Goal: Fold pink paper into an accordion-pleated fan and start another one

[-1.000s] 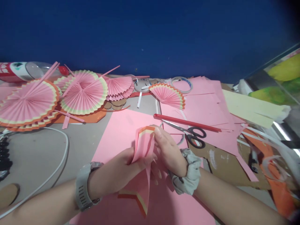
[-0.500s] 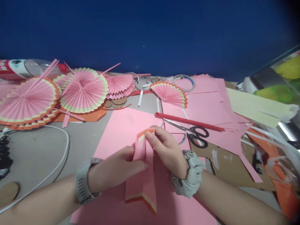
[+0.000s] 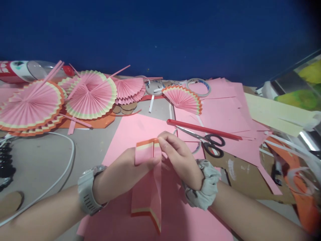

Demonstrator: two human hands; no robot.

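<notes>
A folded pink paper strip (image 3: 145,192) with orange and cream edging at both ends is between my hands. My right hand (image 3: 179,157) pinches its far edge between thumb and fingers. My left hand (image 3: 126,174) grips the strip from the left, its thumb lying across the fold and pointing right; its other fingers are mostly hidden behind the paper. The strip's near end hangs toward me, creased lengthwise. Beneath it lies a large pink sheet (image 3: 130,134).
Pleated pink paper fans (image 3: 91,97) line the back left, by a plastic bottle (image 3: 20,72). Scissors (image 3: 212,144) and a red stick (image 3: 203,129) lie right of my hands. Tape rolls (image 3: 209,87), pink sheets (image 3: 225,110) and a white cable (image 3: 72,150) are around.
The strip's far end has turned so its edged face shows wider to the left. My left hand has moved up along the strip, while my right hand keeps its pinch.
</notes>
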